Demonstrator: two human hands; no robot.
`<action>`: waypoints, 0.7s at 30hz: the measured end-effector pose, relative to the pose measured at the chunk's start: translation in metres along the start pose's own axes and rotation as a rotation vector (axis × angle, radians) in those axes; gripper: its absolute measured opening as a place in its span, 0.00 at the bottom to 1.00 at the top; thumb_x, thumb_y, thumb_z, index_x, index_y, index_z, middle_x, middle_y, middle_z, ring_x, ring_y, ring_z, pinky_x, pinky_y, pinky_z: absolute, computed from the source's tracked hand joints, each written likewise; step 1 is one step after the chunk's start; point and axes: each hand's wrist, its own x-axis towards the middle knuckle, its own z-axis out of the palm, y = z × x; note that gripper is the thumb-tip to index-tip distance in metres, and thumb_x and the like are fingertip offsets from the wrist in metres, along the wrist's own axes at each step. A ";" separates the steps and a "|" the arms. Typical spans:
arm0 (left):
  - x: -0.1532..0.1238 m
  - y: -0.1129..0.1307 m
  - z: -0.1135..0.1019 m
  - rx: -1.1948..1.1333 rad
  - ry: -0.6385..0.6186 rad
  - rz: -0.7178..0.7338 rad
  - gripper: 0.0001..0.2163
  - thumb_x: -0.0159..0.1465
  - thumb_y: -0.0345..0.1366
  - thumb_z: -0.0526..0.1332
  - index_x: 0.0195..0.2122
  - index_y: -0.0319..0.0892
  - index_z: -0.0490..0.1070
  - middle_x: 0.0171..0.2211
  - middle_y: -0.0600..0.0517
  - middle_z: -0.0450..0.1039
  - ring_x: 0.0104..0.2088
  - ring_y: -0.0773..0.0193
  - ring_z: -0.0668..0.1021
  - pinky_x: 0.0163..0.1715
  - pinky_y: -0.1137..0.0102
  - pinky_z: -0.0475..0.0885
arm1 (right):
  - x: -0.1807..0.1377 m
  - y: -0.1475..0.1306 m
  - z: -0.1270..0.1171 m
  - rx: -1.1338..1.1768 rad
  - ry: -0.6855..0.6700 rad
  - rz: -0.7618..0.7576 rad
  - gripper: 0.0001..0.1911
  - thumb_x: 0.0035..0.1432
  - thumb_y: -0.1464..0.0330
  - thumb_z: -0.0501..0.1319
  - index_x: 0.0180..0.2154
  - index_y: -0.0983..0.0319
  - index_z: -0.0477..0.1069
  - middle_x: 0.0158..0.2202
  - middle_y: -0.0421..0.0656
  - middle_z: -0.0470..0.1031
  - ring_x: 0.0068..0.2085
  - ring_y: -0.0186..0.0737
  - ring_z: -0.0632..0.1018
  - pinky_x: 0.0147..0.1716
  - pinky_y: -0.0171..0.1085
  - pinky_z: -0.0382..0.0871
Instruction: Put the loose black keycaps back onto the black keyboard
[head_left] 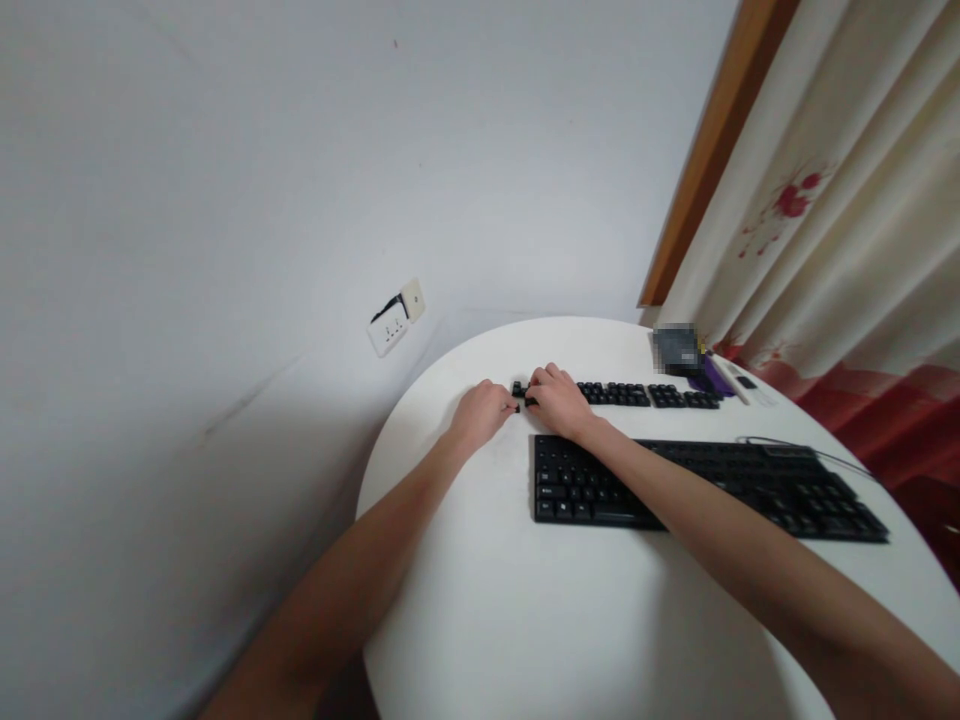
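Observation:
At the left end of a row of loose black keycaps [615, 393], my two hands work close together over the white table. My left hand [482, 414] is closed in a pinch, with a small black keycap [517, 408] at its fingertips. Just to the right, my right hand [561, 400] has its fingers curled down on a dark keycap [531, 402], partly covered by them. It also hides part of the row. Nearer to me lies a black keyboard [585, 490], and my right forearm crosses above it.
A wall with a power socket [388, 330] borders the round white table [465, 600] on the left. At the back right are a blurred dark box [675, 348], a purple item [709, 376] and a white strip [729, 380]. A cable [817, 455] trails behind the keyboard. Curtains [840, 200] hang beyond.

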 end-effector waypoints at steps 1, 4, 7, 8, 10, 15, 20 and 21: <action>0.000 0.000 0.000 -0.006 -0.005 -0.013 0.07 0.62 0.31 0.62 0.36 0.47 0.81 0.39 0.48 0.80 0.44 0.55 0.76 0.49 0.64 0.68 | 0.002 -0.001 0.001 -0.009 -0.003 -0.003 0.08 0.60 0.69 0.61 0.38 0.63 0.78 0.44 0.52 0.71 0.50 0.52 0.64 0.45 0.44 0.60; 0.000 -0.001 -0.002 -0.027 -0.021 -0.051 0.07 0.61 0.33 0.63 0.36 0.48 0.81 0.39 0.48 0.81 0.44 0.55 0.77 0.49 0.64 0.68 | 0.006 -0.003 0.001 -0.021 -0.002 -0.013 0.09 0.61 0.71 0.59 0.38 0.65 0.78 0.44 0.53 0.72 0.50 0.52 0.65 0.46 0.45 0.59; -0.001 0.000 -0.003 -0.051 -0.042 -0.076 0.06 0.60 0.33 0.64 0.35 0.47 0.82 0.38 0.48 0.81 0.42 0.55 0.78 0.47 0.65 0.69 | 0.009 -0.006 -0.002 -0.029 0.001 -0.032 0.10 0.62 0.72 0.57 0.39 0.66 0.77 0.43 0.53 0.73 0.50 0.52 0.65 0.47 0.46 0.59; -0.002 0.000 -0.003 -0.061 -0.048 -0.081 0.06 0.60 0.33 0.64 0.35 0.47 0.82 0.38 0.48 0.81 0.41 0.55 0.79 0.46 0.65 0.69 | 0.009 -0.006 -0.004 -0.018 0.006 -0.030 0.10 0.61 0.72 0.57 0.39 0.66 0.77 0.42 0.53 0.74 0.50 0.51 0.66 0.47 0.45 0.59; -0.003 0.002 -0.002 -0.086 -0.056 -0.086 0.06 0.59 0.33 0.64 0.34 0.46 0.82 0.37 0.47 0.81 0.39 0.55 0.80 0.44 0.66 0.70 | 0.005 -0.005 -0.010 0.050 0.037 0.002 0.08 0.60 0.72 0.59 0.39 0.65 0.77 0.40 0.51 0.75 0.48 0.49 0.68 0.47 0.44 0.61; -0.005 0.006 0.002 -0.173 -0.064 -0.103 0.05 0.58 0.33 0.65 0.31 0.43 0.82 0.32 0.46 0.81 0.34 0.56 0.80 0.38 0.67 0.71 | -0.028 0.000 -0.024 0.359 0.217 0.159 0.06 0.57 0.70 0.62 0.37 0.63 0.76 0.36 0.46 0.78 0.41 0.44 0.73 0.44 0.41 0.66; -0.007 0.014 0.003 -0.300 -0.054 -0.105 0.05 0.59 0.33 0.65 0.33 0.43 0.82 0.32 0.49 0.82 0.34 0.60 0.81 0.36 0.69 0.73 | -0.072 -0.002 -0.025 0.644 0.284 0.321 0.06 0.55 0.70 0.63 0.37 0.61 0.76 0.34 0.43 0.79 0.34 0.40 0.76 0.38 0.39 0.68; -0.007 0.016 0.003 -0.356 -0.057 -0.104 0.06 0.59 0.33 0.65 0.34 0.43 0.82 0.32 0.49 0.82 0.34 0.60 0.81 0.36 0.70 0.74 | -0.078 -0.004 -0.024 0.682 0.280 0.337 0.06 0.55 0.70 0.63 0.37 0.61 0.76 0.33 0.42 0.79 0.33 0.39 0.76 0.37 0.39 0.69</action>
